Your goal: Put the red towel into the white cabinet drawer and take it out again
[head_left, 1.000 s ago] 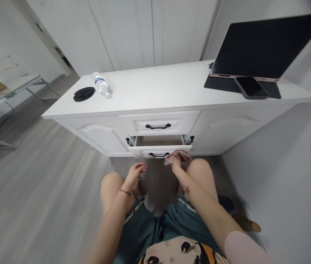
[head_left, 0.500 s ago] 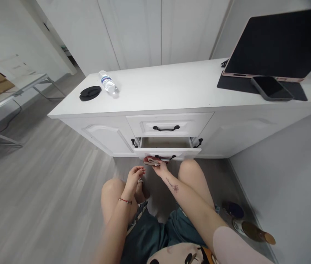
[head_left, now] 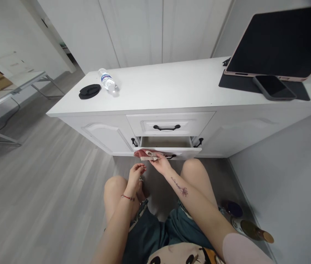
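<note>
I am crouched in front of a white cabinet (head_left: 155,93). Its lower drawer (head_left: 183,149) is pulled partly out; the upper drawer (head_left: 169,124) is closed. My right hand (head_left: 159,164) grips a pink-red cloth (head_left: 145,154) and presses it against the left end of the open drawer's front. My left hand (head_left: 136,172) hovers just below and left of the cloth, above my left knee, fingers loosely curled with nothing in them.
On the cabinet top lie a water bottle (head_left: 106,79), a black lid (head_left: 89,91), a tablet (head_left: 276,47) on a dark mat and a phone (head_left: 273,87). A grey wall stands close on the right. Small round containers (head_left: 247,227) sit on the floor by my right leg.
My right hand has carried the cloth leftward along the open drawer's front, from its right end to its left end. My left hand has stayed in place.
</note>
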Motion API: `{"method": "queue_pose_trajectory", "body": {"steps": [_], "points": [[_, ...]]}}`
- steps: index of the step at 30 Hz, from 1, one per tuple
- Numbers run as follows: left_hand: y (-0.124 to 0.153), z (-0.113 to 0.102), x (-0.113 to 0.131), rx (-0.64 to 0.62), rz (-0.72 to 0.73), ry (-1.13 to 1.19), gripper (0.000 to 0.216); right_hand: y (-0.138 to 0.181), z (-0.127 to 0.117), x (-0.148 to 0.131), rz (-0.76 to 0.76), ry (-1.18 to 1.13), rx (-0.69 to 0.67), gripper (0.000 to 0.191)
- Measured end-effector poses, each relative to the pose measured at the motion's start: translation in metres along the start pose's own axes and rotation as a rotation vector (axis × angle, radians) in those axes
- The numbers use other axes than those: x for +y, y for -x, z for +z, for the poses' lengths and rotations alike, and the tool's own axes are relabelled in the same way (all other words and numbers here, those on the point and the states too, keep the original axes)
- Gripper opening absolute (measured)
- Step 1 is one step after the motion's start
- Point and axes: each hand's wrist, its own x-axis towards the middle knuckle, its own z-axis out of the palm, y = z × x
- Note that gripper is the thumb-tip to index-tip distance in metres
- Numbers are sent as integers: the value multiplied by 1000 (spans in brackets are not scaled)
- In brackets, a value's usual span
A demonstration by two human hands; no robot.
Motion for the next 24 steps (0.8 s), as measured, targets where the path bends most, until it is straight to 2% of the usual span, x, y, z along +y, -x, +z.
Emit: {"method": "queue_pose_trajectory", "body": {"steps": [6, 14, 18, 24], "points": [[-13, 26, -14, -37, -87, -103, 13, 30, -2, -49, -89, -29, 127, 22], [-35, 73, -35, -23, -180, -206, 13, 68, -33, -116, -227, -33, 269, 23], [-50, 90, -47, 8, -238, -175, 11, 83, -46, -134, -301, 10, 384, 20], [-72, 111, -63, 76, -305, -108, 14, 105, -53, -140, -364, 89, 529, 13]]}}
